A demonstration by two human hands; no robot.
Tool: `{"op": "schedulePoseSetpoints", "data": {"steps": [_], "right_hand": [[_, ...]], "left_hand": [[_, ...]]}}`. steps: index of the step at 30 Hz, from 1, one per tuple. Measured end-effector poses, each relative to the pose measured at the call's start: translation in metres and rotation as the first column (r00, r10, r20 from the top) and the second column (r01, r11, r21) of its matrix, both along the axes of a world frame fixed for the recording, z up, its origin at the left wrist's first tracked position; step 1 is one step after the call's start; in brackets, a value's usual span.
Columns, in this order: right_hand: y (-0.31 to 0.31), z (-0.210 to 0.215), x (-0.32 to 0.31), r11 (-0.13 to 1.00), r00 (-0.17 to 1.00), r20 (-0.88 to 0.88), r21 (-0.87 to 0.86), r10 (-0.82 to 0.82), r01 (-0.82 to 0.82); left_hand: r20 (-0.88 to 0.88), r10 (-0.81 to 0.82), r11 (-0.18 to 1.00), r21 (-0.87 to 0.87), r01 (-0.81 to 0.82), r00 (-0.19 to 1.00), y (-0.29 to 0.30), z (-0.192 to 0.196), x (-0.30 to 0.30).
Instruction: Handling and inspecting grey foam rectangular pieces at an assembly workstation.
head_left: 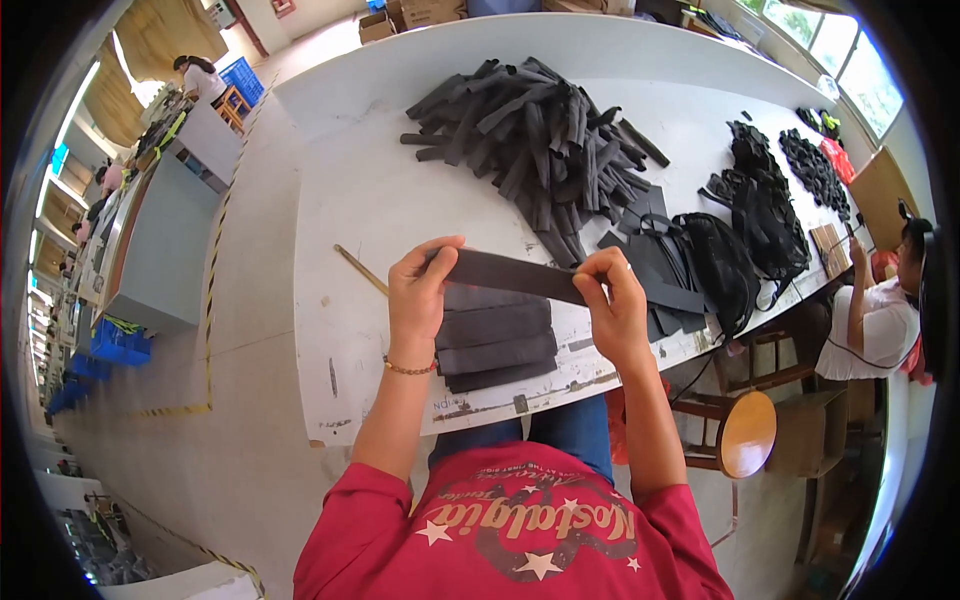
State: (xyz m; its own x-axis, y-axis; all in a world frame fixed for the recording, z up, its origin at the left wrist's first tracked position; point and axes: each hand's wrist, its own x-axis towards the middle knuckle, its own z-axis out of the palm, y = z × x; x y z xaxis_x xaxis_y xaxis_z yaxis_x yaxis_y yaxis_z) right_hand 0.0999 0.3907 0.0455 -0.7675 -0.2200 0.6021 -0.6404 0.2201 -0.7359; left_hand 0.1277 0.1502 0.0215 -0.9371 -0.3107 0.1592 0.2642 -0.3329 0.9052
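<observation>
Between my hands a dark grey fabric strip (515,272) is stretched out flat above the table. My left hand (425,285) pinches its left end, thumb on top. My right hand (612,300) grips it farther right, and a short tail of the strip runs on past that hand. Below the strip lies a stack of similar dark strips (497,340), laid in neat overlapping rows near the table's front edge. Farther back rises a large loose heap of dark rolled or folded strips (540,130).
A wooden stick (360,268) lies left of the stack on the white table (350,200). To the right are flat dark pieces (645,225), a black mesh bag (715,265) and black piles (765,200). A round stool (748,435) stands by the front edge; a person (870,315) sits at right.
</observation>
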Motion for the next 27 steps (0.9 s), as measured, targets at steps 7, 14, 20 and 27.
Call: {"op": "schedulePoseSetpoints", "data": {"steps": [7, 14, 20, 27], "right_hand": [[-0.012, 0.006, 0.013, 0.988, 0.931, -0.336, 0.015, -0.139, 0.153], [-0.012, -0.006, 0.02, 0.954, 0.877, -0.481, 0.256, -0.013, 0.154], [-0.006, -0.041, 0.023, 0.911, 0.841, 0.5, -0.413, 0.209, 0.019], [-0.007, -0.044, 0.021, 0.824, 0.747, 0.584, -0.56, 0.318, 0.087]], "left_hand": [[-0.028, 0.229, 0.95, 0.225, -0.217, 0.973, 0.02, -0.001, 0.01], [0.149, -0.111, 0.952, 0.3, 0.062, 0.983, 0.059, 0.003, 0.014], [0.167, -0.22, 0.955, 0.236, 0.178, 0.961, 0.062, -0.001, 0.011], [0.261, -0.295, 0.934, 0.284, 0.219, 0.919, 0.085, -0.019, 0.019]]}}
